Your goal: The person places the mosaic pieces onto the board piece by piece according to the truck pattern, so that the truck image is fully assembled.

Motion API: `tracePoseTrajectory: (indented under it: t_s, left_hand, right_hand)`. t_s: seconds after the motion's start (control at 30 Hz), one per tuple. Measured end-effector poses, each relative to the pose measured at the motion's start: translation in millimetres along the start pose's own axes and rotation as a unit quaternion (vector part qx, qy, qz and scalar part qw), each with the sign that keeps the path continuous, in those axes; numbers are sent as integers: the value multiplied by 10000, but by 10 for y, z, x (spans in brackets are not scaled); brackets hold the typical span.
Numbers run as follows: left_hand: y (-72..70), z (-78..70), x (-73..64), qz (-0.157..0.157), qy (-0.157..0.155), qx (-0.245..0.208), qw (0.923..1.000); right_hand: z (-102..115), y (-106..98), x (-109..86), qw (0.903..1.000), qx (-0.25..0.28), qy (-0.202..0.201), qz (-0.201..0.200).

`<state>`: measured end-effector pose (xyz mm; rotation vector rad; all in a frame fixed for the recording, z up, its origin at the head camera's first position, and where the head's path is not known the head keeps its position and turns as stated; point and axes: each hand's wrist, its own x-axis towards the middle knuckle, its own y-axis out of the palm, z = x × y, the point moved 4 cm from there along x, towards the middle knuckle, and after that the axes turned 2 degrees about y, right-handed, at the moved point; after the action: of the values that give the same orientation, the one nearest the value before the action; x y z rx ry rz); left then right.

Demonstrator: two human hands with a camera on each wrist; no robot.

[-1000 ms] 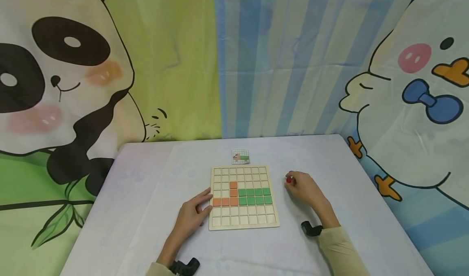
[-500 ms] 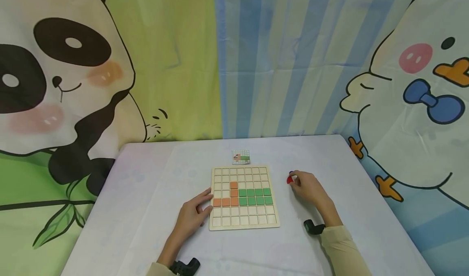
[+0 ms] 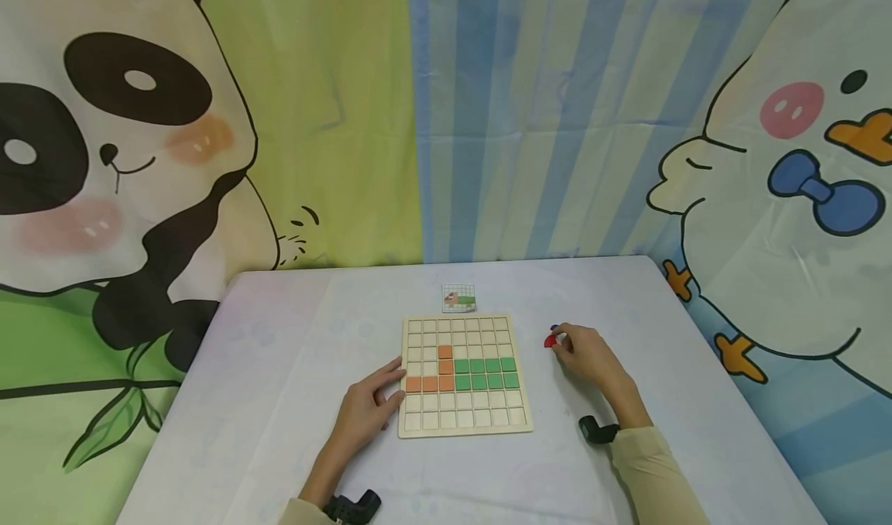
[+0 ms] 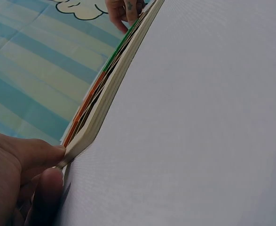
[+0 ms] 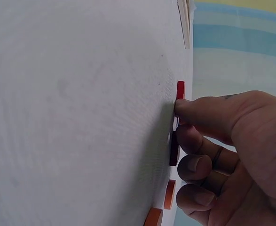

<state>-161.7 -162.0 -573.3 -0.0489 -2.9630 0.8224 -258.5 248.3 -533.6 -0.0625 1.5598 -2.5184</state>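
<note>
My left hand rests at the left edge of a wooden grid board, index finger and thumb touching its rim. In the left wrist view, the thumb lies on the corner of the board. Orange squares and two rows of green squares fill some of its cells. Right of the board, my right hand pinches a small flat red piece with a rounded edge, close to the tabletop. A dark blue piece shows just beyond the fingertips.
Behind the board lies a small picture card with a gridded orange and green pattern. In the right wrist view, a dark piece and two orange pieces lie beside the curled fingers. Patterned curtains stand behind the white-covered table.
My right hand has shifted slightly right, and more of the red piece shows now. The dark blue piece has come into sight. My left hand and the board stay put.
</note>
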Motion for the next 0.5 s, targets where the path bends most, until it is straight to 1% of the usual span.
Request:
tracePoseTrajectory:
  t_s: [0.13,0.27,0.5]
  left_hand:
    - [-5,-3,-3,-4,61,-3,10000]
    - [-5,0,-4,-9,28,-23,10000]
    - [-2,7,-5,-37,89,-34,9999]
  right_hand:
    - [1,0,2,10000,-14,43,0]
    - [7,0,-2,9999,-37,97,16]
    - [34,11,-7,9998,-36,210,47]
